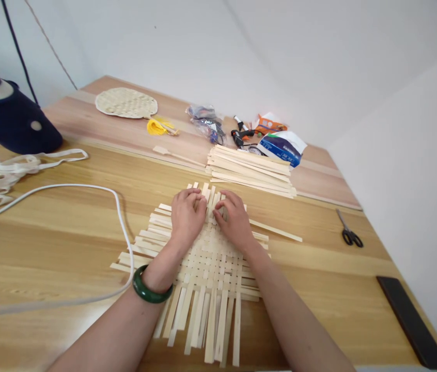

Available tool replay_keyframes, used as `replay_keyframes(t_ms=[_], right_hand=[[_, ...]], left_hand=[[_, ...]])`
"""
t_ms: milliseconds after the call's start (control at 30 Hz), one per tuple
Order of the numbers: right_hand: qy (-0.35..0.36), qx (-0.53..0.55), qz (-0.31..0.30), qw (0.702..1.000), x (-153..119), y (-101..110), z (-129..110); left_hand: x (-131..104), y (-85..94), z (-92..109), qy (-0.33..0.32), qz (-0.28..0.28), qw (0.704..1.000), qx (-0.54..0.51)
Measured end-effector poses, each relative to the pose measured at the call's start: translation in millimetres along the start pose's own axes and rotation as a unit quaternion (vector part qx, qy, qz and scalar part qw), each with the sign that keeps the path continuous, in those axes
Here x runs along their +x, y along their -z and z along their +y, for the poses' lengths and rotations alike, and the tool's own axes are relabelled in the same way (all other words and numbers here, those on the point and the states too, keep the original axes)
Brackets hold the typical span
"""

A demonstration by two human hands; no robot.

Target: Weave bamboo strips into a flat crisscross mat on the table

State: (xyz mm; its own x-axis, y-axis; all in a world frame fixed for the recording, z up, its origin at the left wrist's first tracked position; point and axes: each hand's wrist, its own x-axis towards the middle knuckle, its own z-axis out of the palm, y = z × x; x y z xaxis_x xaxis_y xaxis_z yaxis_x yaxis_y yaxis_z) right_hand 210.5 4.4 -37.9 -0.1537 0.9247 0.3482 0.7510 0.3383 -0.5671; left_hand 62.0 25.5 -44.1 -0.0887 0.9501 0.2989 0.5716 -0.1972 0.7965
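A woven mat of pale flat strips (206,266) lies on the wooden table, its loose strip ends sticking out on all sides. Both hands are at its far end. My left hand (188,214), with a green bangle on the wrist, is closed, fingertips and thumb pinching strips at the upper left. Just to its right, my right hand (234,217) is closed too, its curled fingers and thumb on the strips. One long strip (276,230) points out to the right from under my right hand.
Behind the mat lies a bundle of strips (251,170). Scissors (348,230) and a black bar (412,320) are at the right. A woven fan (126,102), yellow tassel (158,126), glue gun (242,135) and blue box (283,149) stand farther back. A white cable (120,206) curves at the left.
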Motion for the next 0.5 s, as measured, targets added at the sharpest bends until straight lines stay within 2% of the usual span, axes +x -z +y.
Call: replay_keyframes(t_ms=[133, 200, 233, 300, 367, 500], right_hand=[[0.028, -0.049, 0.029, 0.998, 1, 26, 1], [-0.018, -0.1, 0.051, 0.994, -3, 48, 6], [-0.062, -0.13, 0.056, 0.988, -7, 60, 10], [-0.16, -0.182, 0.025, 0.97, -19, 83, 19], [-0.217, -0.187, -0.03, 0.958, -32, 101, 30], [-0.255, -0.089, -0.114, 0.956, -50, 113, 43]], left_hand=[[-1, -0.7, -1, -0.004, -0.001, 1.0, 0.012], [-1, -1.2, -2, 0.002, 0.002, 1.0, 0.01], [-1, -1.5, -3, 0.004, 0.003, 1.0, 0.008], [-2, -1.8, -3, 0.005, 0.003, 1.0, 0.003], [-2, -1.7, -3, 0.002, 0.0, 1.0, 0.001], [-2, 0.3, -3, 0.004, -0.004, 1.0, 0.0]])
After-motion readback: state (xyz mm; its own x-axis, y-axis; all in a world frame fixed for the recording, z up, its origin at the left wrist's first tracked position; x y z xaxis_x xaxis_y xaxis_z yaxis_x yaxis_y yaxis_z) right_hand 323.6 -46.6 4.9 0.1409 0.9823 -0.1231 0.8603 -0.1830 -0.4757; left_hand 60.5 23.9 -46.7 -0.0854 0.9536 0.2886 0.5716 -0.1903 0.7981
